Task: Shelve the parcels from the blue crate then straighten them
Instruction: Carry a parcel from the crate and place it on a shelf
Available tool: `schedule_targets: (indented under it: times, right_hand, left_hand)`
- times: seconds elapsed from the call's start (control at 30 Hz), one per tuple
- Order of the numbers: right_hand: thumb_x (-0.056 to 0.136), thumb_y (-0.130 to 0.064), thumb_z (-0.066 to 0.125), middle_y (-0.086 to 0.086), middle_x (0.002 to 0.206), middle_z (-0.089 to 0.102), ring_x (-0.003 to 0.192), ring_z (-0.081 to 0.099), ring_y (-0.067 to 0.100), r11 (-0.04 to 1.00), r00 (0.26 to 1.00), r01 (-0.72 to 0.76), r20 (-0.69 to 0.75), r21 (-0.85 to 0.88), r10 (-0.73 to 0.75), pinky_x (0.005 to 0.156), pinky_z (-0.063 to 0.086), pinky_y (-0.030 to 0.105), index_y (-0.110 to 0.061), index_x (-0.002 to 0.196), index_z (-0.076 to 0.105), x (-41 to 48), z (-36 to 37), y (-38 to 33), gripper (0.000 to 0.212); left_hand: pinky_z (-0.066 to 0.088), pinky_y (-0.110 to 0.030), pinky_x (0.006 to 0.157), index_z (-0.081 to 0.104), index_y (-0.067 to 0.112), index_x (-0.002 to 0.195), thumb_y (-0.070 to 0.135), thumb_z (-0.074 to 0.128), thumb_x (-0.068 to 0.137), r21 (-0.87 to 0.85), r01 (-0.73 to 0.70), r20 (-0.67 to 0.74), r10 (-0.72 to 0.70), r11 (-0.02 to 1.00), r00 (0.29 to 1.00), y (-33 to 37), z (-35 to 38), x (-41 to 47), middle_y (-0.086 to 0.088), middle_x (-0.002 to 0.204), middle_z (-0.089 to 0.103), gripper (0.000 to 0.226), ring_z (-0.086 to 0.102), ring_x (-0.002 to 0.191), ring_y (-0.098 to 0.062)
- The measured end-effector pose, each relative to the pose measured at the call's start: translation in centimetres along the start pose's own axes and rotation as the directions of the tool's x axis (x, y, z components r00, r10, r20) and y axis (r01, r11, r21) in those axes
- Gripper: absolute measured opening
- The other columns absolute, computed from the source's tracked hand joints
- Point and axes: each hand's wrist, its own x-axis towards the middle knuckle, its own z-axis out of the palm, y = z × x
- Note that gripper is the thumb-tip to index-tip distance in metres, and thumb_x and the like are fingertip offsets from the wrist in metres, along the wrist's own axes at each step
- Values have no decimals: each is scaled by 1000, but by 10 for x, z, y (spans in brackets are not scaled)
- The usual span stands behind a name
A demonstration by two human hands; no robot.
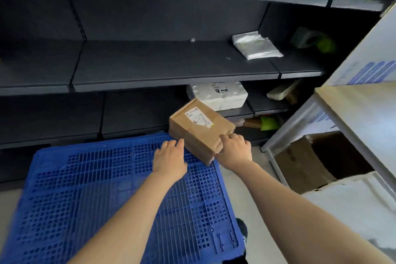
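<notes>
Dark grey metal shelving point(171, 64) fills the wall ahead of both hands, its middle board mostly bare. A blue plastic crate point(85, 188), seemingly turned bottom-up so its latticed base faces the camera, sits directly beneath the forearms. At its far right corner, between the two hands, rests a brown cardboard parcel point(199, 128) with a white shipping label on top, tilted and overhanging the corner.

The left hand point(170, 161) lies flat and open on the lattice, fingertips touching the parcel's near left edge. The right hand point(234, 149) curls loosely against the parcel's near right edge, thumb on the top rim; it is in contact but not yet a firm hold.

To lift it well, I would slide both palms onto opposite sides, squeeze evenly, keep the label upward, and carry it straight forward to the bare middle board above the hands, setting it flush with the front lip so little straightening is needed afterwards.

Beyond the right hand, a white foam box point(218, 95) with handwriting stands closed on the lower shelf; its contents are hidden. Further up and right, a clear plastic bag point(256, 46) lies flat. To the right of the right arm, an open cardboard carton point(321, 161) under a table looks dark and empty inside, though I cannot be sure.
</notes>
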Motion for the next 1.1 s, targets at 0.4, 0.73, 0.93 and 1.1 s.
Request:
schedule_targets:
  times: [0.4,0.73,0.93,1.1]
  right_hand:
    - [89,-43,56,8,140,42,131,36,29,973,962,229,150,21,-230,104,33,42,-19,139,40,200,67,100,57]
    - [83,-50,64,10,130,49,119,49,31,940,975,115,146,321,-169,95,47,46,-8,135,37,254,114,108,71]
    - [82,-49,68,8,128,50,120,48,28,912,973,148,110,383,-204,97,46,43,-10,134,41,218,110,106,71]
    - [79,-49,71,11,128,51,120,47,30,869,963,228,31,439,-269,98,39,39,-7,135,43,149,103,85,76]
  left_hand:
    - [48,-39,85,27,13,146,48,58,89,-522,473,168,-457,710,873,90,111,145,-14,127,52,74,50,117,-30]
    - [40,-28,100,18,21,150,22,66,90,-846,512,317,-630,150,709,105,149,181,5,129,51,77,50,120,-15]
    - [43,-37,103,17,29,151,18,64,91,-880,472,340,-636,45,693,105,142,142,12,122,47,76,48,118,-13]
    - [41,-33,104,17,31,152,15,62,93,-933,359,269,-677,-7,685,98,127,66,15,127,47,76,46,120,-9]
